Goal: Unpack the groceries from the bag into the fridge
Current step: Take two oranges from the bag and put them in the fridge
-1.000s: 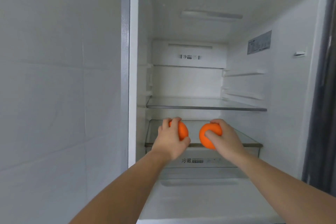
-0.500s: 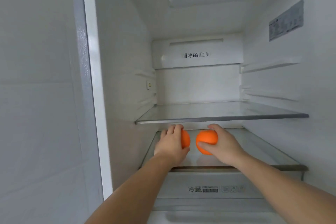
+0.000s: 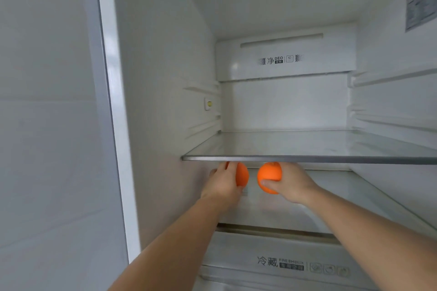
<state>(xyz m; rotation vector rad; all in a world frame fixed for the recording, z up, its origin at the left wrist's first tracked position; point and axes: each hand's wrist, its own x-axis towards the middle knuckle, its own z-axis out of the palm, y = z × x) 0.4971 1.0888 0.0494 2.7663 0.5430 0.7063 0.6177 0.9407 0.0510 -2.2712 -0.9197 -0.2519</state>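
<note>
- White wall (image 3: 47, 125) fills the far left, outside the fridge (image 3: 165, 78); nothing of the task lies there, and the bag is not in view.
- Left hand (image 3: 223, 184) reaches under the upper shelf (image 3: 307, 159), fingers curled round the left orange (image 3: 242, 176) from its left side. Fingertips are hidden behind the fruit, so grip depth cannot be confirmed.
- Left orange sits just above the lower shelf (image 3: 354, 196), near the left inner wall. Whether it touches the glass cannot be told.
- Right orange (image 3: 268, 178) is just beside the left one, a narrow gap between them, at the same height.
- Right hand (image 3: 292, 183) wraps that fruit from the right, thumb pressed across its front, other fingers over the top and hidden.
- Both fruits lie close below the upper shelf's front edge.
- Drawer (image 3: 283, 264) below is shut.
- Judgement: placing step, near release.
- Risk: round fruit on smooth glass may roll forward off the lower shelf if let go while above it or with any push.
- Risk: knuckles may strike the upper shelf edge on withdrawal, given the tight clearance.
- Risk: one orange nudging the other could set both rolling.
</note>
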